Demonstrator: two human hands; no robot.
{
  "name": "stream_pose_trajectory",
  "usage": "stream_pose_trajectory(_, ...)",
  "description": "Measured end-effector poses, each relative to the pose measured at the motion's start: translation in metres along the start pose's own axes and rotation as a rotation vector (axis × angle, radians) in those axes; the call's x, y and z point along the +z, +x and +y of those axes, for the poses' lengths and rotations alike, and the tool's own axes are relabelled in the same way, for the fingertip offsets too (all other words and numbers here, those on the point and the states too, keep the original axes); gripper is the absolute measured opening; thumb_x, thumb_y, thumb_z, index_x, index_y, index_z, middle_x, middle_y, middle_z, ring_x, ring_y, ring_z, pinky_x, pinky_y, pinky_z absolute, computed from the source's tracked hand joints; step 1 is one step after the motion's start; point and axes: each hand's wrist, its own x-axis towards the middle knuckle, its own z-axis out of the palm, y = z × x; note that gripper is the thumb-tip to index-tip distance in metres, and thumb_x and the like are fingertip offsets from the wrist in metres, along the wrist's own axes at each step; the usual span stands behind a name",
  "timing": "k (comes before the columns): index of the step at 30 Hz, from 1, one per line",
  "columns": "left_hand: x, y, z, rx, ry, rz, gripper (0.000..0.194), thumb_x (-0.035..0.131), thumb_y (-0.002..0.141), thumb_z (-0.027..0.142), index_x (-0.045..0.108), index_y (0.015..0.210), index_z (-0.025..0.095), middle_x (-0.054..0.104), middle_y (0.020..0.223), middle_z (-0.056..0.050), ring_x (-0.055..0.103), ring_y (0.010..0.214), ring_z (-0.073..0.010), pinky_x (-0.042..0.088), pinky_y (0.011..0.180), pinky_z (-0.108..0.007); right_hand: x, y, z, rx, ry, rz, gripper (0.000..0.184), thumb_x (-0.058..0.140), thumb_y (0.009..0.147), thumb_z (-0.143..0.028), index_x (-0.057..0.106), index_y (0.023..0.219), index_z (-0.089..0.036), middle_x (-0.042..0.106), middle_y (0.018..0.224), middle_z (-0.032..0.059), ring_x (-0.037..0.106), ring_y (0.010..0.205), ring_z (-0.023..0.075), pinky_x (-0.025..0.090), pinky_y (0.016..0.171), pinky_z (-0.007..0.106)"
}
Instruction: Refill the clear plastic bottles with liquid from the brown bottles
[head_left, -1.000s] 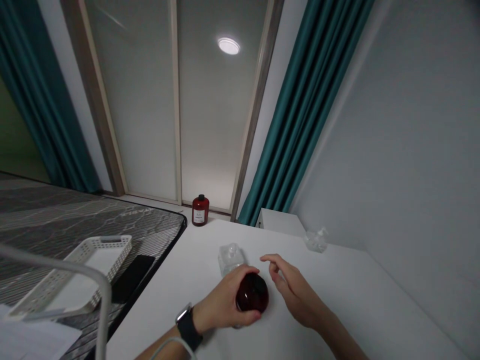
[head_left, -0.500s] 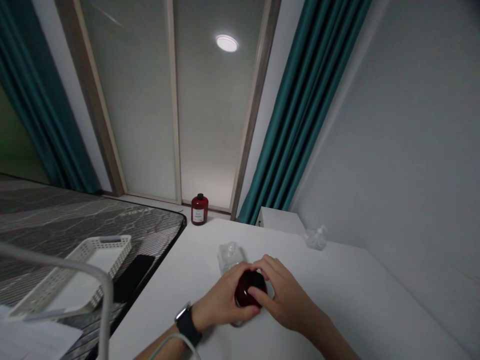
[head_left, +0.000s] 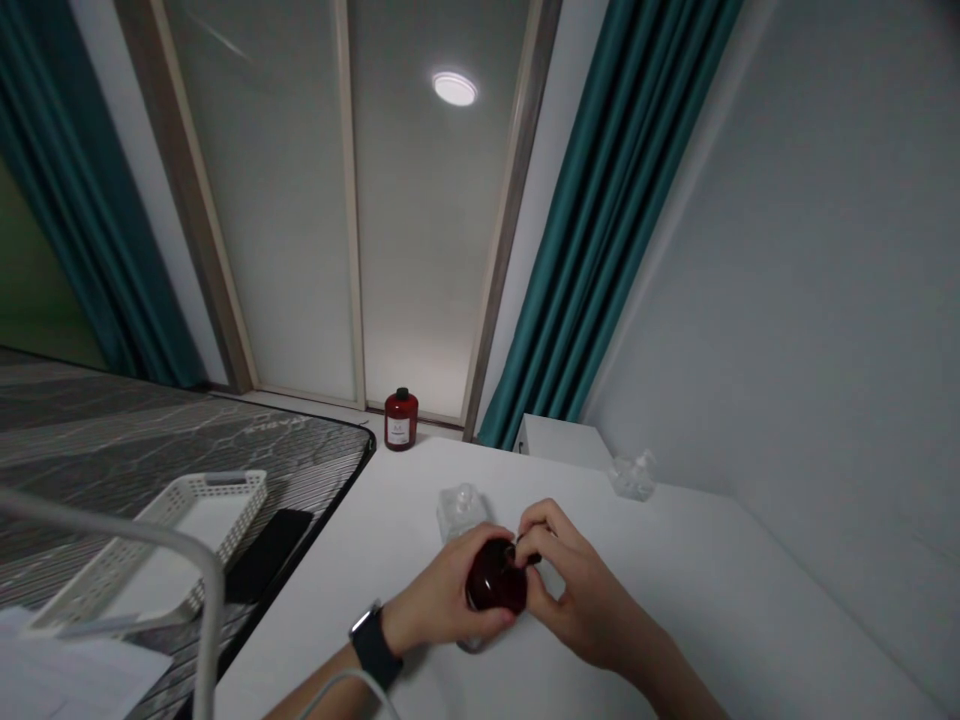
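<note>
A dark red bottle (head_left: 496, 580), tilted toward the right, is held in my left hand (head_left: 450, 590), its fingers and thumb wrapped around the body. My right hand (head_left: 566, 590) pinches a small black cap (head_left: 534, 556) beside the bottle's neck. Fingers partly hide the cap and neck, but the neck appears uncovered. Just behind my left hand a clear bottle (head_left: 459, 508) rests on the white table (head_left: 405, 520). Below the held bottle, the edge of a clear item (head_left: 471, 646) shows, mostly hidden by my left hand.
Another red bottle (head_left: 400, 420) with a black cap stands at the table's far left corner. A clear pump bottle (head_left: 634, 476) is at the far right edge. Left of the table are a white basket (head_left: 225, 486), a black flat object (head_left: 268, 552) and a bent grey tube (head_left: 214, 600).
My right hand has drawn back slightly to the right and up, and the black cap has come away from the bottle's neck with it. My left hand keeps its hold on the bottle.
</note>
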Motion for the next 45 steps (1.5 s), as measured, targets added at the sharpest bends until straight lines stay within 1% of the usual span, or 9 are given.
stream_pose_trajectory(7,-0.020,-0.006,0.008,-0.075,-0.014,0.084,0.066,0.072,0.067,0.030,0.053,0.128,0.019,0.064,0.122,-0.010,0.060,0.111,-0.0290,0.046,0.099,-0.040,0.007,-0.011,0.062,0.139,-0.008,0.198,0.017,0.047,0.091,-0.018,0.060,0.102,-0.022,0.056,0.096,0.0063,0.058,0.087,0.0204,0.048,0.081,0.035)
stream_pose_trajectory(12,-0.052,-0.017,0.004,-0.066,0.070,0.231,0.060,0.069,0.069,0.032,0.053,0.126,0.018,0.065,0.120,-0.011,0.062,0.109,-0.0288,0.049,0.097,-0.040,0.036,-0.029,0.124,0.350,-0.118,0.213,0.010,0.054,0.084,-0.026,0.060,0.089,-0.020,0.061,0.080,0.0024,0.055,0.068,0.0186,0.047,0.067,0.032)
stream_pose_trajectory(19,-0.090,-0.014,-0.025,-0.130,0.340,0.536,0.055,0.069,0.072,0.030,0.053,0.123,0.017,0.066,0.117,-0.011,0.065,0.106,-0.0284,0.051,0.096,-0.044,0.049,-0.029,0.160,0.340,-0.132,0.227,0.005,0.057,0.079,-0.026,0.057,0.075,-0.023,0.065,0.078,0.0045,0.060,0.075,0.0242,0.049,0.073,0.039)
stream_pose_trajectory(25,-0.093,-0.013,-0.050,-0.192,0.322,0.617,0.054,0.068,0.076,0.033,0.052,0.126,0.017,0.066,0.118,-0.011,0.065,0.106,-0.0275,0.050,0.098,-0.045,0.049,-0.020,0.157,0.302,-0.141,0.264,0.033,0.054,0.087,-0.028,0.056,0.118,-0.020,0.063,0.116,0.0136,0.057,0.110,0.0310,0.044,0.097,0.052)
stream_pose_trajectory(29,-0.092,-0.015,-0.055,-0.227,0.253,0.624,0.061,0.067,0.078,0.033,0.047,0.133,0.018,0.066,0.119,-0.011,0.065,0.110,-0.0283,0.050,0.099,-0.045,0.063,0.005,0.136,0.232,-0.081,0.189,0.045,0.059,0.087,-0.028,0.051,0.131,-0.025,0.061,0.127,0.0093,0.055,0.117,0.0262,0.043,0.104,0.047)
stream_pose_trajectory(31,-0.091,-0.015,-0.056,-0.233,0.232,0.611,0.062,0.066,0.078,0.033,0.045,0.135,0.017,0.065,0.123,-0.012,0.063,0.114,-0.0292,0.047,0.102,-0.047,0.074,0.022,0.124,0.211,0.045,0.116,0.060,0.065,0.083,-0.024,0.045,0.139,-0.026,0.055,0.138,0.0087,0.047,0.129,0.0260,0.035,0.112,0.048)
stream_pose_trajectory(36,-0.089,-0.019,-0.066,-0.215,0.223,0.547,0.069,0.059,0.083,0.034,0.034,0.145,0.014,0.054,0.140,-0.018,0.055,0.127,-0.0310,0.039,0.111,-0.050,0.096,0.054,0.112,0.314,0.260,0.004,0.082,0.074,0.076,-0.024,0.036,0.148,-0.026,0.046,0.148,0.0101,0.041,0.137,0.0257,0.032,0.115,0.046)
stream_pose_trajectory(40,-0.092,-0.026,-0.065,-0.039,0.385,0.605,0.068,0.050,0.091,0.035,0.025,0.150,0.014,0.044,0.147,-0.020,0.046,0.134,-0.0329,0.039,0.109,-0.053,0.097,0.057,0.114,0.334,0.278,-0.016,0.067,0.076,0.074,-0.025,0.052,0.137,-0.021,0.054,0.136,0.0115,0.053,0.123,0.0265,0.043,0.103,0.042)
stream_pose_trajectory(45,-0.083,-0.030,-0.026,0.316,0.759,0.767,0.042,0.055,0.090,0.018,0.049,0.131,0.020,0.057,0.121,-0.012,0.054,0.113,-0.0294,0.043,0.098,-0.050,0.082,0.036,0.108,0.347,0.282,-0.036,0.067,0.078,0.071,-0.024,0.055,0.134,-0.021,0.056,0.129,0.0098,0.056,0.117,0.0258,0.044,0.099,0.040)
